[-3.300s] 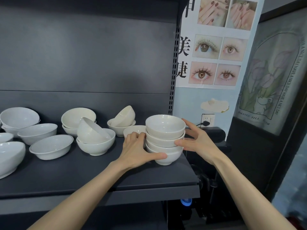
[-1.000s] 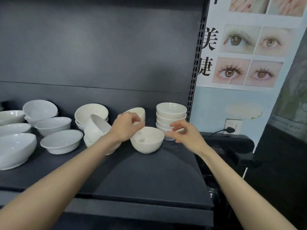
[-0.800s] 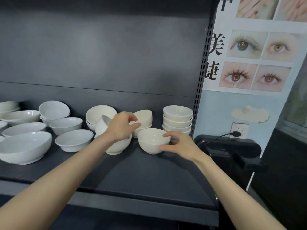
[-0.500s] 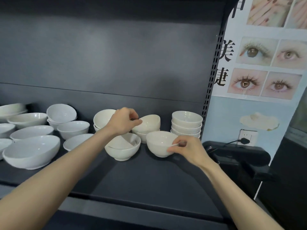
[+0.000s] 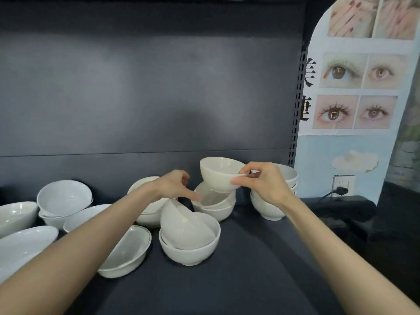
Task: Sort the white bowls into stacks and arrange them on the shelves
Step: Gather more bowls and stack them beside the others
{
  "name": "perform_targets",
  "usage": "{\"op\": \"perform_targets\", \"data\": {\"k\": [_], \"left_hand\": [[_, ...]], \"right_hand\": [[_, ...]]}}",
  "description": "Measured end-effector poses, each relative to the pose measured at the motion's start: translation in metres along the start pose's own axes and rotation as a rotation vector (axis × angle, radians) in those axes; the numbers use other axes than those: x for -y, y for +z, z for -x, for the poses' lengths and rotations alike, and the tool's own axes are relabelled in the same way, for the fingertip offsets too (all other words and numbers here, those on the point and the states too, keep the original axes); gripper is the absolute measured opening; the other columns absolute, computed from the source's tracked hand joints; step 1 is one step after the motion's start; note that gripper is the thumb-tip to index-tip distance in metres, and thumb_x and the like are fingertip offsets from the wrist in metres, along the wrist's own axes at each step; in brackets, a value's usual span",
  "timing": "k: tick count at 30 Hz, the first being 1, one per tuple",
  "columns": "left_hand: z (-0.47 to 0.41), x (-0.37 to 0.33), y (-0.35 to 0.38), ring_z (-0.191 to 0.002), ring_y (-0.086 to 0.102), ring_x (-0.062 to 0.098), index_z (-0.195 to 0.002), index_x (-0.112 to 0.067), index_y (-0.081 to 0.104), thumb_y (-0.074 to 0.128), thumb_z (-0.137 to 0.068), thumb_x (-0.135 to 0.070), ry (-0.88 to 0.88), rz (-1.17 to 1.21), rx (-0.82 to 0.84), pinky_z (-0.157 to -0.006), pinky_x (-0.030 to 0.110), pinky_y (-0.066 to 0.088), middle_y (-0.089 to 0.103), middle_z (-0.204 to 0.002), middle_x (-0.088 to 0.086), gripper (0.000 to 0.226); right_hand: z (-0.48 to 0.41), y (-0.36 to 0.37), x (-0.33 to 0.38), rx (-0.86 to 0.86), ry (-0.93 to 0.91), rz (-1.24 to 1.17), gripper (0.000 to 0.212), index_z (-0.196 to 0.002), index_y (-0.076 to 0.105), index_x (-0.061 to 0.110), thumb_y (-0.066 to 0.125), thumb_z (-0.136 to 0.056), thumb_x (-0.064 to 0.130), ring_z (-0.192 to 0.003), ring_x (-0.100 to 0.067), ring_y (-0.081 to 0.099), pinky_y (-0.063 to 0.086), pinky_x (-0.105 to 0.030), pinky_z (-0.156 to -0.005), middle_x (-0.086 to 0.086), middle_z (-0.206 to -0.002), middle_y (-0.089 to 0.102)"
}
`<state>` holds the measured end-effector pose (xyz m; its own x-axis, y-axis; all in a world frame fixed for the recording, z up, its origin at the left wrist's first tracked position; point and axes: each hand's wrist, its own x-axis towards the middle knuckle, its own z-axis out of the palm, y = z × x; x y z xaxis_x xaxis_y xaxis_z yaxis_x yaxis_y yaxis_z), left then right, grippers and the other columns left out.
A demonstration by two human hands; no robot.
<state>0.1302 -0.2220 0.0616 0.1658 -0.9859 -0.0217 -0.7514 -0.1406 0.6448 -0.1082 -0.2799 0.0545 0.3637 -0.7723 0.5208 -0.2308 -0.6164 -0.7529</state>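
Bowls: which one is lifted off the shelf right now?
The small bowl pinched by its rim in the right hand, held above the nested pair; all others rest on the shelf or inside another bowl.

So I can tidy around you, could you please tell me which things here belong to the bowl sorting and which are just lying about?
Job:
the lifted bowl, pinched by the right hand
the bowl stack behind that hand
the loose bowls near the left hand
the shelf

Lying about:
the poster
the plugged wall socket
the black device
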Motion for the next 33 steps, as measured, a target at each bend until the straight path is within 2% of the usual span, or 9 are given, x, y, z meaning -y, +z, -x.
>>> {"op": "perform_targets", "data": {"k": [3,6,9,13,16,21,25,31,33], "left_hand": [[-0.017,0.004,0.003,-0.124,0.048,0.021,-0.141,-0.007,0.033,0.085,-0.031,-0.051,0.021,-0.033,0.082,-0.107,0.039,0.043,0.047,-0.126,-0.001,0.129],[-0.037,0.010,0.004,-0.122,0.051,0.018,-0.132,-0.015,0.041,0.091,-0.025,-0.055,0.045,-0.060,0.125,-0.104,0.039,0.046,0.052,-0.131,-0.004,0.125],[-0.049,0.017,0.010,-0.119,0.054,0.012,-0.134,-0.020,0.040,0.094,-0.025,-0.051,0.085,-0.025,0.168,-0.102,0.035,0.047,0.057,-0.128,-0.009,0.125],[-0.053,0.020,0.016,-0.123,0.052,0.012,-0.141,-0.021,0.031,0.093,-0.027,-0.051,0.127,-0.012,0.187,-0.104,0.034,0.046,0.053,-0.131,-0.011,0.134],[-0.054,0.021,0.020,-0.123,0.050,0.012,-0.140,-0.019,0.030,0.091,-0.028,-0.048,0.162,0.013,0.158,-0.104,0.034,0.045,0.052,-0.131,-0.009,0.131],[-0.054,0.027,0.024,-0.110,0.058,0.013,-0.129,-0.019,0.039,0.088,-0.025,-0.051,0.162,0.073,0.041,-0.097,0.037,0.050,0.058,-0.117,-0.007,0.120],[-0.051,0.023,0.023,-0.111,0.056,0.013,-0.134,-0.017,0.036,0.086,-0.025,-0.052,0.171,0.081,0.050,-0.098,0.035,0.049,0.055,-0.118,-0.008,0.124],[-0.048,0.022,0.024,-0.107,0.056,0.005,-0.136,-0.015,0.035,0.094,-0.053,-0.016,0.205,0.111,0.111,-0.084,0.015,0.047,0.055,-0.121,-0.010,0.102],[-0.048,0.022,0.024,-0.101,0.057,0.002,-0.132,-0.017,0.039,0.094,-0.053,-0.016,0.207,0.121,0.089,-0.081,0.016,0.050,0.057,-0.116,-0.010,0.097]], "right_hand": [[-0.009,0.011,-0.004,0.000,0.047,0.022,0.020,-0.065,0.066,0.020,0.086,-0.067,0.024,-0.066,-0.015,0.054,0.043,-0.027,-0.065,-0.019,-0.079,0.068],[-0.016,0.018,-0.008,-0.006,0.061,0.041,0.020,-0.066,0.068,0.020,0.087,-0.065,0.026,-0.070,-0.024,0.060,0.051,-0.039,-0.075,-0.019,-0.083,0.070],[-0.020,0.021,-0.011,-0.013,0.061,0.044,0.020,-0.063,0.068,0.022,0.087,-0.064,0.028,-0.077,-0.035,0.065,0.052,-0.045,-0.080,-0.019,-0.083,0.070],[-0.024,0.023,-0.016,0.013,0.069,0.032,0.020,-0.061,0.067,0.025,0.086,-0.063,0.031,-0.071,-0.024,0.061,0.052,-0.047,-0.079,-0.019,-0.082,0.069],[-0.021,0.027,-0.017,0.016,0.085,0.007,0.023,-0.063,0.068,0.025,0.085,-0.058,0.039,-0.072,-0.028,0.061,0.052,-0.047,-0.080,-0.021,-0.085,0.068],[-0.018,0.023,-0.016,0.007,0.100,-0.012,0.019,-0.062,0.067,0.022,0.086,-0.066,0.025,-0.070,-0.018,0.057,0.051,-0.039,-0.076,-0.020,-0.086,0.068],[-0.016,0.020,-0.018,0.016,0.123,-0.052,0.020,-0.065,0.064,0.019,0.084,-0.071,0.020,-0.060,-0.011,0.050,0.043,-0.022,-0.061,-0.006,-0.073,0.063],[-0.014,0.026,-0.023,0.068,0.201,-0.152,0.022,-0.068,0.058,0.018,0.079,-0.076,0.017,-0.072,-0.016,0.054,0.054,-0.044,-0.074,-0.004,-0.074,0.058],[-0.013,0.028,-0.025,0.071,0.222,-0.182,0.023,-0.069,0.057,0.018,0.078,-0.078,0.015,-0.076,-0.017,0.056,0.055,-0.048,-0.078,-0.007,-0.077,0.058]]}}
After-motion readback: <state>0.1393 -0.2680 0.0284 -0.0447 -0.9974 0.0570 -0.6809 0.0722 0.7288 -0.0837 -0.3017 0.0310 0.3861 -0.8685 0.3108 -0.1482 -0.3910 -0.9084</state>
